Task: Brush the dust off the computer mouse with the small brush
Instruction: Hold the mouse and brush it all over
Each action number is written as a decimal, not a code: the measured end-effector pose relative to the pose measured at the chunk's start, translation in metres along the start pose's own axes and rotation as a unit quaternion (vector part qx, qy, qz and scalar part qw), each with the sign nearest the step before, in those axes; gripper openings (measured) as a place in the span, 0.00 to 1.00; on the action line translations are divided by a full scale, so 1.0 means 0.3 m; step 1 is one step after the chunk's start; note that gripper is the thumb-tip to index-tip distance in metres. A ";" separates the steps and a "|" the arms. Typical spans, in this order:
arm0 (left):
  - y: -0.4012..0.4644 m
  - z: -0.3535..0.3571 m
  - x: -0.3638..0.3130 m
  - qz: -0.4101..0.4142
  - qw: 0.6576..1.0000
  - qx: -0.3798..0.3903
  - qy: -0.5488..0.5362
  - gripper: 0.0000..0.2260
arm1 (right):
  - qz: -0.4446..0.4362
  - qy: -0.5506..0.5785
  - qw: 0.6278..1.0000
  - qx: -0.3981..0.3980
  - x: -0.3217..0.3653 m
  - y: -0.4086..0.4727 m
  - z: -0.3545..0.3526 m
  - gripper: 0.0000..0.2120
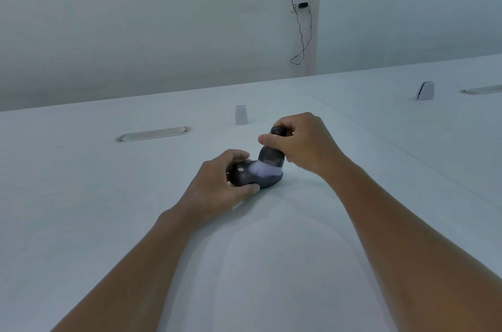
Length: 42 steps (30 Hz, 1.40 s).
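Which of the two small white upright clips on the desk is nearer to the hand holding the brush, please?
The white clip just beyond the right hand, beside the oval cable slot. The other clip stands far off to the right, on the neighbouring desk section.

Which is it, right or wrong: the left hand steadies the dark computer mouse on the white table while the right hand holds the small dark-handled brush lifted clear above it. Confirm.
Wrong in one respect. In the head view the small dark-handled brush is not lifted clear: its pale bristles press on the dark computer mouse. The left hand steadies the mouse on the white table; the right hand holds the brush.
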State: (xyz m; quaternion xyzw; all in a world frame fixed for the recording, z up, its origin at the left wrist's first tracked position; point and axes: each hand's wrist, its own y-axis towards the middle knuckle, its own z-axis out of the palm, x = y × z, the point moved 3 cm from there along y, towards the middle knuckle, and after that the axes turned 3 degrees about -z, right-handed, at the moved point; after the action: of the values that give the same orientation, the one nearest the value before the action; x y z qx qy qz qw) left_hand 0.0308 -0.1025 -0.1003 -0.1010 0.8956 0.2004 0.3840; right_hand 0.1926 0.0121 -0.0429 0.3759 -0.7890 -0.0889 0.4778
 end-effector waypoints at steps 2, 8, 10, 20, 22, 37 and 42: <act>-0.001 0.002 -0.002 -0.002 1.000 -0.002 0.002 0.31 | -0.024 -0.021 0.999 -0.006 0.015 -0.001 -0.009 0.11; -0.003 0.003 -0.012 -0.010 1.000 -0.005 -0.008 0.22 | -0.035 0.082 0.995 0.047 0.065 -0.020 0.028 0.08; -0.005 0.003 -0.018 -0.006 1.000 -0.008 -0.001 0.25 | -0.043 0.060 0.994 0.081 0.080 -0.027 0.048 0.10; 0.002 0.009 -0.010 -0.002 1.000 -0.007 -0.003 0.30 | -0.027 0.046 0.997 0.051 0.066 -0.018 0.027 0.10; 0.001 0.009 -0.009 -0.010 1.000 -0.006 -0.008 0.33 | -0.017 0.010 0.999 0.028 0.051 -0.007 0.016 0.12; 0.007 0.011 -0.011 -0.008 1.000 -0.015 0.004 0.31 | 0.026 -0.036 0.999 0.015 -0.001 -0.007 -0.036 0.02; 0.007 0.011 -0.013 0.006 1.000 -0.023 0.012 0.29 | 0.032 -0.013 0.999 0.024 -0.012 0.004 -0.060 0.02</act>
State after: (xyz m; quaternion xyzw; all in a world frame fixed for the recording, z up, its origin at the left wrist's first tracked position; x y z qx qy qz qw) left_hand 0.0348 -0.0991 -0.0991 -0.1064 0.8959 0.2218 0.3699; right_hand 0.2077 0.0193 -0.0353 0.3608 -0.8085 -0.0597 0.4610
